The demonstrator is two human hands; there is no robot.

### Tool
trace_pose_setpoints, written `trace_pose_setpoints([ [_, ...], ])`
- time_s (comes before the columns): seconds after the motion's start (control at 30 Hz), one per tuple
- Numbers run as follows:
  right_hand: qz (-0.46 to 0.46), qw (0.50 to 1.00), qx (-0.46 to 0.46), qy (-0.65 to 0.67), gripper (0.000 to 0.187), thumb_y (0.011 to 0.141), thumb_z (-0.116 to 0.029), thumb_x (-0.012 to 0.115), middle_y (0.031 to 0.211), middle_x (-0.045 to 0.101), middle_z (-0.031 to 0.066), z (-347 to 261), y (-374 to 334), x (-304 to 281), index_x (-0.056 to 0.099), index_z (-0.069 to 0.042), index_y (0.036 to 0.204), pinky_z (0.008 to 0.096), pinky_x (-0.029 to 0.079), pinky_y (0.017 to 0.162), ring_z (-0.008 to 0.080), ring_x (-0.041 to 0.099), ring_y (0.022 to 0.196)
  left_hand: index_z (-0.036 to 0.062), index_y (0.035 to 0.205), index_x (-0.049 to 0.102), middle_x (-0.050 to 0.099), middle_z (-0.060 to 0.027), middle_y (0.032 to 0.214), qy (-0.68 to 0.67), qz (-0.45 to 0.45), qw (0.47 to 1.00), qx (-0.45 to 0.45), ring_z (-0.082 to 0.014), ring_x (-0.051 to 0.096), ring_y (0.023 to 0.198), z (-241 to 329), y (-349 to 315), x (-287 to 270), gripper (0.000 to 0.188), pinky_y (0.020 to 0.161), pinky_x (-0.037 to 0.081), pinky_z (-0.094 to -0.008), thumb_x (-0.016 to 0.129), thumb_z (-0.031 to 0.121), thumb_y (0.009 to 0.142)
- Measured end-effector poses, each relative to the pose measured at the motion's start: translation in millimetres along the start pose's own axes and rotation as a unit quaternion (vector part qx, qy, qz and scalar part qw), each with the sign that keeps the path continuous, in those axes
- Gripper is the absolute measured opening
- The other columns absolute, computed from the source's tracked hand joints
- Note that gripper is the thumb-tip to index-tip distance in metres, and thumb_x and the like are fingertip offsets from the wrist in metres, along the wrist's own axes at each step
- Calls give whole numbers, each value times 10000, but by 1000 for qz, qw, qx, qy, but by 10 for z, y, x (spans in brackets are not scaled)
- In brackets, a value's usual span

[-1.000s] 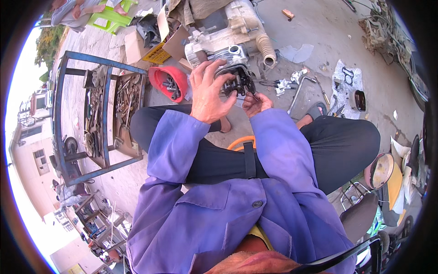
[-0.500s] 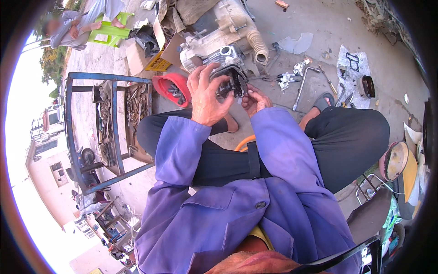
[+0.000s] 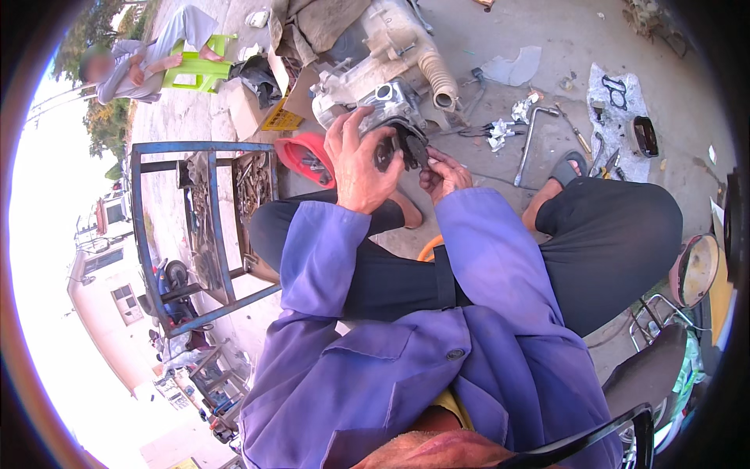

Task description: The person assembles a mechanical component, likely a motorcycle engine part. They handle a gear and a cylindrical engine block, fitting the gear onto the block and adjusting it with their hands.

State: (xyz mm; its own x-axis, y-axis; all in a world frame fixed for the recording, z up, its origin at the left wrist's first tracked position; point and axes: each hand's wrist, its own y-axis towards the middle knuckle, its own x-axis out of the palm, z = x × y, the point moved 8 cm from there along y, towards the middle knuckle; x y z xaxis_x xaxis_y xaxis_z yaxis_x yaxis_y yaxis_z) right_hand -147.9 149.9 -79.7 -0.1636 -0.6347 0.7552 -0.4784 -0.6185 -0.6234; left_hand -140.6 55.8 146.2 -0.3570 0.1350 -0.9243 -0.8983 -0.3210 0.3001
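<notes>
I sit on the ground in a blue-purple jacket and black trousers. My left hand (image 3: 361, 166) and my right hand (image 3: 444, 173) are raised together in front of my knees, both closed on a small dark metal engine part (image 3: 402, 144). The left hand wraps it from the left side and top; the right hand's fingers pinch it from below right. Just beyond my hands lies a grey engine block (image 3: 375, 74) with a ribbed beige hose (image 3: 440, 78).
A red bowl-like container (image 3: 306, 156) holds small parts left of my hands. A blue metal frame rack (image 3: 199, 227) with tools stands at left. Wrenches and parts (image 3: 531, 129) and a cloth with gaskets (image 3: 621, 98) lie on the concrete at right. Another person (image 3: 144, 59) sits far left.
The view has shifted so the hands and part sit slightly lower and more central. Both hands keep gripping the dark part, with fingers shifting on it.
</notes>
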Motion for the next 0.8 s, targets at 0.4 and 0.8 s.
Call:
trace_pose_setpoints([
  [0.4,81,988,-58,117,361,898,-53,536,819,620,105,-158,31,-424,592,15,1248,322,511,549,190,584,619,136,964,739,619,-30,1187,73,-7,991,109,-311,492,1189,308,7,89,306,1036,376,-480,803,167,667],
  [0.8,90,978,-99,160,376,873,-51,551,819,607,119,-472,-37,-426,601,1,1242,323,522,526,196,590,612,65,866,715,581,-52,975,349,-164,869,310,-220,508,1014,730,-265,1085,204,877,378,-390,613,212,769],
])
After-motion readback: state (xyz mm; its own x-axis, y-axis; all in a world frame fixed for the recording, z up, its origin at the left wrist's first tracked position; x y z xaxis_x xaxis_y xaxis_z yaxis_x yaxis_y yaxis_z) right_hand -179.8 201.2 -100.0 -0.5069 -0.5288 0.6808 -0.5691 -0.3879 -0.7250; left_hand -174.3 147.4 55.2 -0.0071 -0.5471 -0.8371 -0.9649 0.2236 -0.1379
